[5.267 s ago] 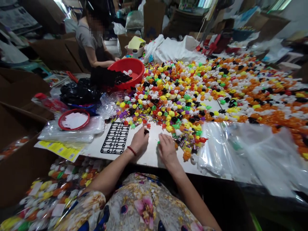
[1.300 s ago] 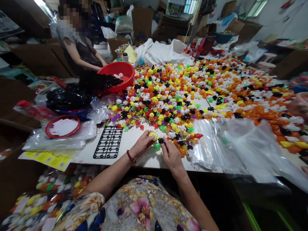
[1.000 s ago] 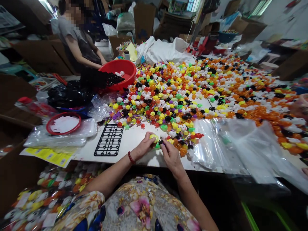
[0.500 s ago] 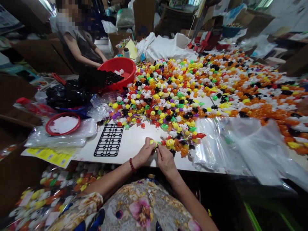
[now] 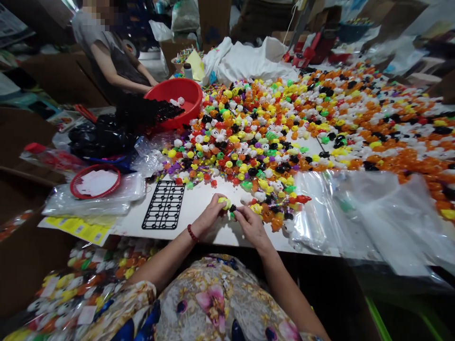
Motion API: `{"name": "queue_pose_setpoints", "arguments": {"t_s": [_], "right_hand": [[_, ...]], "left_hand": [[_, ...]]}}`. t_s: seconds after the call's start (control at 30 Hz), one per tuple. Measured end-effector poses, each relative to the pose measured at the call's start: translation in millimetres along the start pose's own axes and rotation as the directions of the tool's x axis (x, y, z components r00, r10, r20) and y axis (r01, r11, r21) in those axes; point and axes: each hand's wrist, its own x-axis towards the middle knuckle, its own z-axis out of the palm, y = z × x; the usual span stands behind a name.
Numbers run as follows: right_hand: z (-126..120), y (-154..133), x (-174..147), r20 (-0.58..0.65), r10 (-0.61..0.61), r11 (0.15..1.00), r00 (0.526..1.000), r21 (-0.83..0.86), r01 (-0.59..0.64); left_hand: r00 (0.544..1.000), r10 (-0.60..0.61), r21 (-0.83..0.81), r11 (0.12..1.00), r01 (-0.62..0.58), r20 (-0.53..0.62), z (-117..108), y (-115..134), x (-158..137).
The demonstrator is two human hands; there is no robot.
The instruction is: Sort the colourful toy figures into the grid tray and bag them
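Note:
My left hand (image 5: 209, 217), with a red bead bracelet at the wrist, is closed on a small yellow-green plastic figure (image 5: 223, 202) at the table's front edge. A small black and green piece (image 5: 232, 209) sits at the figure's right side. The fingertips of my right hand (image 5: 253, 228) pinch this piece; whether it is joined to the figure is too small to tell. Just right of my hands lie orange, yellow and white plastic figures (image 5: 272, 215). A black plastic grid frame (image 5: 163, 204) lies flat to the left of my hands.
Many colourful small figures (image 5: 249, 137) spread across the white table (image 5: 199, 227). Clear plastic bags (image 5: 355, 213) lie at the right front. At the left are a red basket (image 5: 117, 189) with white cards and a large red basin (image 5: 195, 97), where another person (image 5: 110, 61) stands.
My hands have moved slightly apart, so the yellow-green figure and the black piece show more between them. The view has shifted a little.

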Motion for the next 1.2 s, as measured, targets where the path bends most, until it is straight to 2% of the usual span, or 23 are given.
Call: {"name": "queue_pose_setpoints", "arguments": {"t_s": [0.17,0.3,0.4,0.53,0.63,0.7,0.8,0.87,0.93,1.0,1.07,1.13,1.2], "right_hand": [[6.6,-5.4,-1.8,0.082,0.060,0.996,0.995,0.061,-0.066],[26.8,0.3,-9.8,0.029,-0.002,0.994,1.000,-0.112,0.006],[34.1,8.2,-14.6,0.054,-0.042,0.971,0.998,-0.232,0.054],[17.4,11.5,0.8,0.106,-0.072,0.950,0.992,-0.294,0.101],[5.4,5.9,22.1,0.024,-0.150,0.928,0.988,-0.342,0.149],[7.0,4.7,31.5,0.029,-0.211,0.899,0.977,-0.387,0.206],[17.7,16.9,36.3,0.087,-0.299,0.824,0.950,-0.479,0.303],[21.7,33.4,38.3,0.100,-0.354,0.767,0.930,-0.539,0.350],[19.1,51.5,43.0,0.083,-0.396,0.716,0.915,-0.596,0.364],[11.6,66.6,50.6,0.084,-0.430,0.661,0.899,-0.648,0.377],[3.2,77.2,58.7,0.095,-0.476,0.603,0.874,-0.688,0.403],[-2.5,83.8,65.1,0.076,-0.533,0.546,0.842,-0.730,0.411],[-4.0,87.2,68.5,0.029,-0.589,0.490,0.808,-0.782,0.385]], "left_hand": [[0.995,0.060,0.185,0.982,-0.045,-0.076,3.1,-7.4,-4.4],[0.993,0.015,0.210,0.978,0.011,-0.121,6.1,-15.7,-9.9],[0.997,-0.009,0.266,0.963,0.030,-0.081,2.8,-17.2,-12.4],[0.998,0.009,0.191,0.982,0.003,-0.063,-5.0,-14.8,-8.3],[0.990,0.091,0.120,0.990,-0.078,-0.109,-9.4,-12.8,-0.6],[0.986,0.100,0.078,0.993,-0.090,-0.130,-12.2,-12.7,3.8],[0.990,0.021,0.012,1.000,-0.019,-0.138,-19.8,-14.7,6.3],[0.987,0.018,0.069,0.998,-0.007,-0.158,-29.6,-15.2,5.5],[0.970,0.117,0.192,0.979,-0.076,-0.212,-45.7,-10.5,4.2],[0.919,0.268,0.319,0.932,-0.171,-0.290,-70.0,2.7,3.6],[0.829,0.410,0.436,0.870,-0.231,-0.379,-102.5,24.3,4.7],[0.697,0.546,0.559,0.791,-0.247,-0.465,-140.8,50.6,8.0],[0.557,0.643,0.670,0.717,-0.194,-0.526,-180.4,76.1,13.3]]}}
